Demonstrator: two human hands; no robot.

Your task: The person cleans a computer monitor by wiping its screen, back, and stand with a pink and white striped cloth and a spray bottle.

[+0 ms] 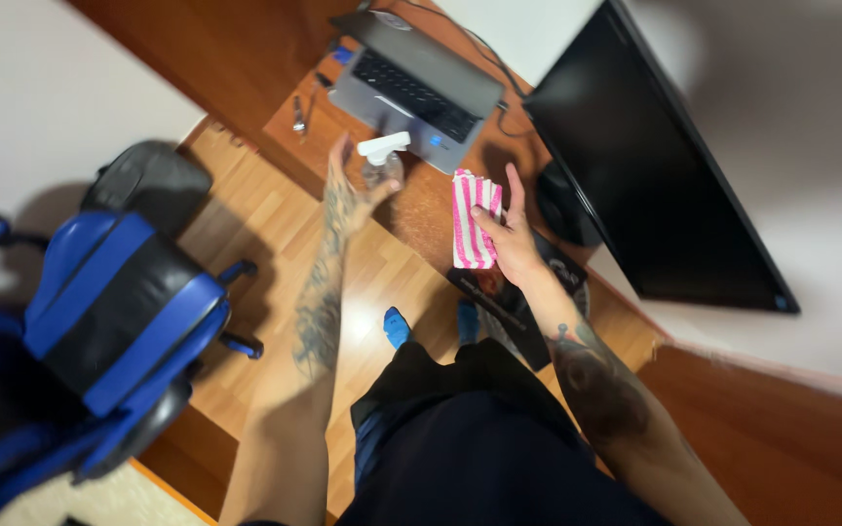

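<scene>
The person's left hand (pixel 348 195) grasps a clear spray bottle (pixel 382 161) over the wooden desk (pixel 421 209), just before the open laptop (pixel 416 88); the right hand (pixel 511 239) grips a folded pink-and-white striped cloth (pixel 473 219) beside a dark monitor (pixel 650 166); a blue-and-black chair (pixel 99 321) stands to the left

Dark monitor (pixel 655 166), open grey laptop (pixel 416 83)

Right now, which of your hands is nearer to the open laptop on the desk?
Left. The left hand holds the spray bottle right at the laptop front edge. The right hand holds a pink-and-white striped cloth farther back, nearer the monitor.
</scene>
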